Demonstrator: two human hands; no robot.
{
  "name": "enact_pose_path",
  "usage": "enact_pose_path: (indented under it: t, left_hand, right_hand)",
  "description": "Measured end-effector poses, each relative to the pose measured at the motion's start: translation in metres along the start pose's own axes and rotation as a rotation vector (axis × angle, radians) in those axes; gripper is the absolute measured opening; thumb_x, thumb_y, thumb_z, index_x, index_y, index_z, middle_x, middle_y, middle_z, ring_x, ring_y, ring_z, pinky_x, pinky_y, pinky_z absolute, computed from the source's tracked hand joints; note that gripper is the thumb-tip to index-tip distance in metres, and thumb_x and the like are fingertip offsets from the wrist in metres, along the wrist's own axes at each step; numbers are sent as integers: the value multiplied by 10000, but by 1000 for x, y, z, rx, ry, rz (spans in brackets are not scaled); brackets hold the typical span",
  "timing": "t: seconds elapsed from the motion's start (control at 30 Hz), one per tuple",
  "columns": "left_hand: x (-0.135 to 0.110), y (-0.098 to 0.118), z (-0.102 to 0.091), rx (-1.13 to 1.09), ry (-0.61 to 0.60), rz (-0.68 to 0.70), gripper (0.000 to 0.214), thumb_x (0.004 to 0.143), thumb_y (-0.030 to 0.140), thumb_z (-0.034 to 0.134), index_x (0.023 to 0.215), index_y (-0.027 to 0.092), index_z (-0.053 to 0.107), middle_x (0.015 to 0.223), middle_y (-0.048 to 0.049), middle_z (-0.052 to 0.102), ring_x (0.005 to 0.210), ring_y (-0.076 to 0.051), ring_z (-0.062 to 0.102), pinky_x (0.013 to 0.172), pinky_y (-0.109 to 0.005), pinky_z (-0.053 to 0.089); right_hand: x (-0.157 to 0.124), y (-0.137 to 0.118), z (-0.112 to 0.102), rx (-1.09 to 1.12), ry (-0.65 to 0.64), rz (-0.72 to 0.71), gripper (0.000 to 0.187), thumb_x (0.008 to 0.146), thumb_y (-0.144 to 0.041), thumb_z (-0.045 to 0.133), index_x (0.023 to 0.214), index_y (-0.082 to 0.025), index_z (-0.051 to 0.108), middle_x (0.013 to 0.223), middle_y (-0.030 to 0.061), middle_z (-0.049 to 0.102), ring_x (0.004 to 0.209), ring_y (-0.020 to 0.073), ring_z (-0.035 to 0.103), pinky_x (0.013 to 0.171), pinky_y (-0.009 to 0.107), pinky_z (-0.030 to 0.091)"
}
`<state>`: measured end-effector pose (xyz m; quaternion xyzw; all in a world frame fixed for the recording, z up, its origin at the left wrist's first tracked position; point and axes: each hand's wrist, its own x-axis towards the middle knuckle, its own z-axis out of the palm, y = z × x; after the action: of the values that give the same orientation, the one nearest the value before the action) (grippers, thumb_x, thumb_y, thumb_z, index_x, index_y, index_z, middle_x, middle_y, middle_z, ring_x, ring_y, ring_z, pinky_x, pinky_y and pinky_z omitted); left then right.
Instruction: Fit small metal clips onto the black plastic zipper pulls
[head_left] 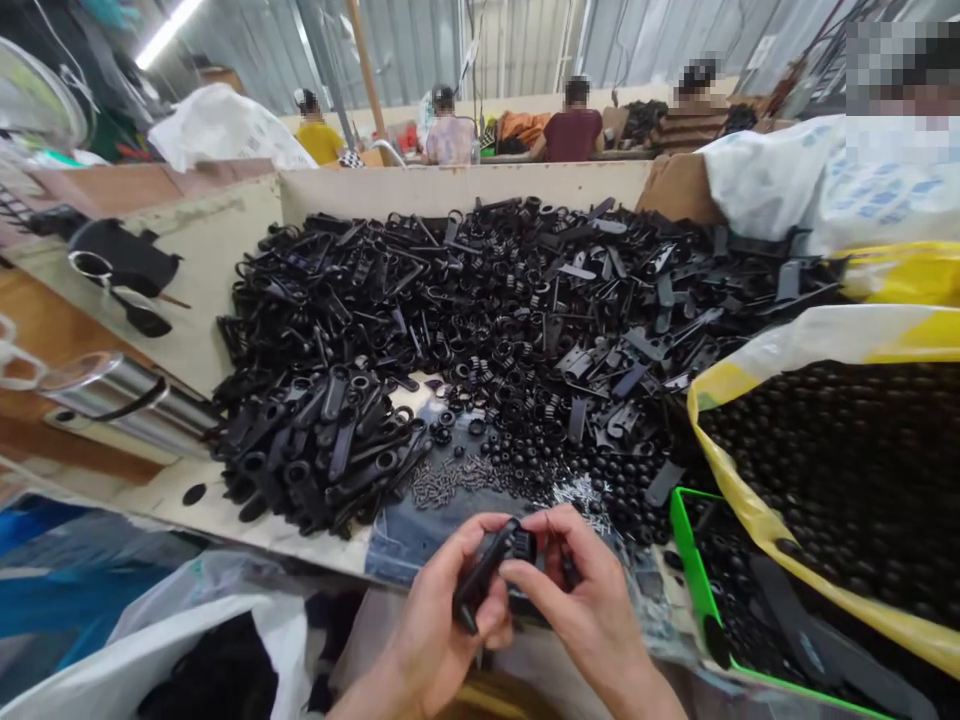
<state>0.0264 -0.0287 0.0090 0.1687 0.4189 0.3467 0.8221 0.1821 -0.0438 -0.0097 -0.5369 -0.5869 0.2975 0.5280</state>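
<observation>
My left hand (439, 600) is closed round a long black plastic handle-shaped part (480, 585), held tilted over the bench's front edge. At that part's upper end sits a black ribbed ring (523, 544), pinched by the thumb and fingers of my right hand (592, 590). Whether the ring is joined to the part I cannot tell. A small dark piece (570, 572) shows by my right fingers, partly hidden. Just beyond my hands lie small dark screws (454, 482), silvery pins (585, 496) and black balls (600, 465).
Black plastic parts (352, 270) are heaped across the walled bench, with longer handles (330, 430) piled at left. A steel flask (124, 395) lies left. At right are a green tray (694, 570) and a yellow-edged bag (712, 440) of black balls. Several people sit beyond.
</observation>
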Motion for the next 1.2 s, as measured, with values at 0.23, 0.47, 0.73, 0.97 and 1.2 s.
enact_pose_path:
  t: [0.23, 0.47, 0.73, 0.97, 1.2]
  left_hand:
    - [-4, 1, -18, 197, -91, -49, 452, 823, 601, 771, 965, 180, 690, 698, -19, 698, 473, -73, 464, 507, -219, 310]
    - [-7, 6, -28, 244, -165, 4, 266, 897, 433, 672, 995, 208, 776, 846, -17, 661, 612, -119, 473, 629, -274, 376]
    - [-5, 8, -36, 360, -178, 47, 183, 773, 186, 524, 766, 196, 707, 848, -33, 647, 698, -154, 456, 659, -278, 371]
    - [-9, 14, -30, 630, -108, -5, 240, 756, 197, 533, 903, 269, 709, 749, 25, 559, 725, -174, 454, 661, -279, 353]
    - [-13, 15, -26, 631, -127, -176, 243, 864, 290, 581, 1089, 256, 666, 768, 30, 614, 607, -136, 460, 577, -255, 346]
  right_hand:
    - [0, -4, 1, -184, -115, -122, 298, 903, -479, 797, 946, -212, 672, 733, -38, 566, 568, 123, 495, 495, 235, 423]
    - [-7, 0, 2, -210, -197, -49, 251, 930, -418, 780, 1047, -222, 676, 819, -20, 590, 572, 122, 486, 506, 245, 439]
    - [-10, -5, -4, -198, -285, -50, 252, 981, -183, 654, 1227, -237, 668, 987, 43, 658, 600, 122, 539, 523, 250, 509]
    - [-11, -1, -9, -259, -292, -142, 269, 993, -178, 670, 1255, -237, 679, 1025, 46, 662, 533, 90, 545, 482, 232, 528]
    - [-9, 0, -22, -392, -390, -327, 324, 1039, -168, 599, 1347, -228, 679, 1045, 95, 682, 877, 191, 729, 720, 280, 641]
